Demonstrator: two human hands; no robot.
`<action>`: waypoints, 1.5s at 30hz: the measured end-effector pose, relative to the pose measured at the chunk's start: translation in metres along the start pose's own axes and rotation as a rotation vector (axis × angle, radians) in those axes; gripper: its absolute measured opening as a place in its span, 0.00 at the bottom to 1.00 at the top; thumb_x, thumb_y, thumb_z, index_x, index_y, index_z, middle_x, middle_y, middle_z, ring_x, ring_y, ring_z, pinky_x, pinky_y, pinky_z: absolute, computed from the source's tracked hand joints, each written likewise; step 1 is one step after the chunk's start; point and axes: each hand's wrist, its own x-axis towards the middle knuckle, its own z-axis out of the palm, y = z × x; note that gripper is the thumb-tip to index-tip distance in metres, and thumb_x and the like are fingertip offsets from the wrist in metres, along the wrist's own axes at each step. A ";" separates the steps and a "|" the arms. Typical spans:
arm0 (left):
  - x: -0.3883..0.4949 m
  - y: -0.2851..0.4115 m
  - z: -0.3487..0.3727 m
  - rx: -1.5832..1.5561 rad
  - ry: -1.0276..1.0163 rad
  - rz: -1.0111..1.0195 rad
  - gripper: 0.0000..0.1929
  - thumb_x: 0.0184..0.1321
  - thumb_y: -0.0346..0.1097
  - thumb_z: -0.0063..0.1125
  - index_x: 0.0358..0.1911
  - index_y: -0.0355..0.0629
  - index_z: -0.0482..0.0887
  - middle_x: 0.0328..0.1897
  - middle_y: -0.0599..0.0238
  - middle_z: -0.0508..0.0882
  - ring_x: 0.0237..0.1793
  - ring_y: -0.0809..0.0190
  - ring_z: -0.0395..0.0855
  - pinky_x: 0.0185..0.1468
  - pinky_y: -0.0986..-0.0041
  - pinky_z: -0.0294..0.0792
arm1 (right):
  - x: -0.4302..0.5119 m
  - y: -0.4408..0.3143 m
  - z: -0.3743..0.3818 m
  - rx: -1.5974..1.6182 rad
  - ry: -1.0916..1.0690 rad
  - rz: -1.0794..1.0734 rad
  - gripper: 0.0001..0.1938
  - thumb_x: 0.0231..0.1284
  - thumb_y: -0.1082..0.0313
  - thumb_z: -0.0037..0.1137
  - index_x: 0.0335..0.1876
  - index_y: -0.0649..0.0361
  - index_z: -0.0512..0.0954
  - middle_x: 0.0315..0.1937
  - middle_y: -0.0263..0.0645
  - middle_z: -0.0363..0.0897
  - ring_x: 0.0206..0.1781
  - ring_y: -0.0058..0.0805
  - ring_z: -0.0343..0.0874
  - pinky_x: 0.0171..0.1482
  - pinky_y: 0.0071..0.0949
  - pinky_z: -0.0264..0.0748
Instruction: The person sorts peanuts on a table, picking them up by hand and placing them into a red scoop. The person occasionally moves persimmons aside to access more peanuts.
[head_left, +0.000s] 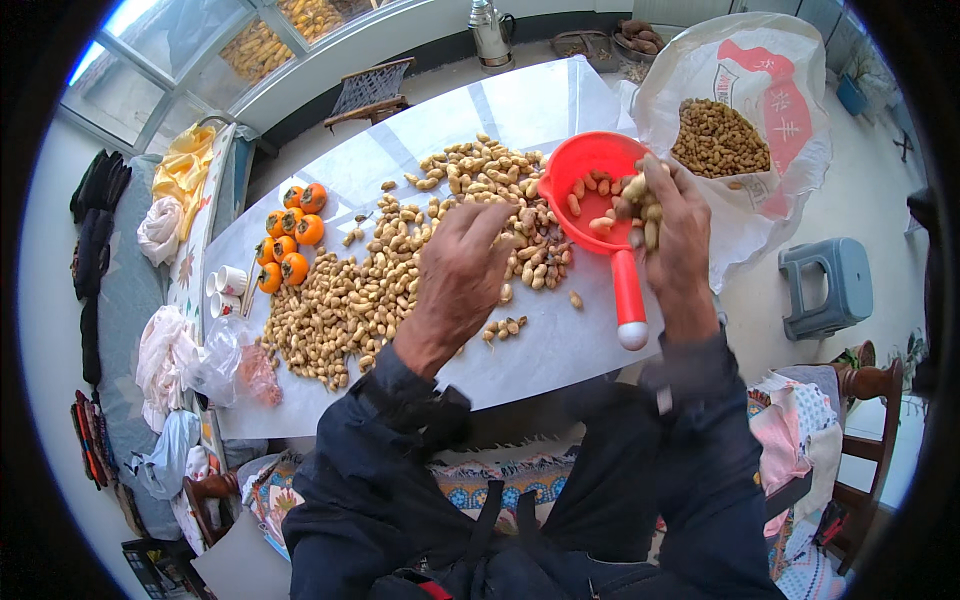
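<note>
My right hand (684, 232) is raised at the right rim of a red plastic ladle (559, 202) and grips several unshelled peanuts (643, 196). Some reddish peanuts (589, 184) lie in the bowl of the ladle, whose handle points toward me. Above the middle of a large heap of unshelled peanuts (375, 270) hovers my left hand (466, 281), its fingers bent and its palm turned out of sight. Whether it holds anything cannot be seen. Darker peanuts (536, 225) lie between the left hand and the ladle. A few loose ones (504, 328) rest nearer to me.
Persimmons (292, 236), small cups (229, 283) and a plastic bag (229, 360) are at the left of the white table (555, 360). Beyond its right edge stands an open woven sack (795, 150) with peanuts inside, and a grey plastic stool (829, 285). A metal thermos (491, 37) stands behind the table.
</note>
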 end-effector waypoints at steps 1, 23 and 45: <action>-0.019 -0.007 -0.006 0.029 -0.017 -0.016 0.16 0.66 0.24 0.66 0.56 0.35 0.85 0.52 0.48 0.88 0.53 0.45 0.88 0.55 0.59 0.80 | 0.018 0.005 -0.002 -0.036 -0.012 -0.032 0.17 0.78 0.53 0.63 0.56 0.59 0.79 0.34 0.35 0.85 0.30 0.21 0.84 0.25 0.17 0.75; -0.191 -0.037 -0.015 0.157 -0.040 -0.206 0.10 0.61 0.27 0.65 0.46 0.42 0.87 0.44 0.58 0.83 0.47 0.48 0.82 0.50 0.57 0.75 | -0.103 0.110 0.030 -1.164 -0.343 -0.235 0.12 0.64 0.65 0.68 0.47 0.64 0.83 0.36 0.50 0.88 0.40 0.50 0.89 0.44 0.46 0.82; -0.142 -0.059 -0.016 0.403 -0.445 -0.147 0.09 0.60 0.32 0.62 0.43 0.39 0.83 0.32 0.53 0.87 0.35 0.49 0.87 0.46 0.57 0.72 | -0.062 0.142 0.034 -1.002 -0.230 0.001 0.12 0.69 0.57 0.64 0.43 0.58 0.82 0.26 0.39 0.86 0.31 0.30 0.88 0.26 0.35 0.79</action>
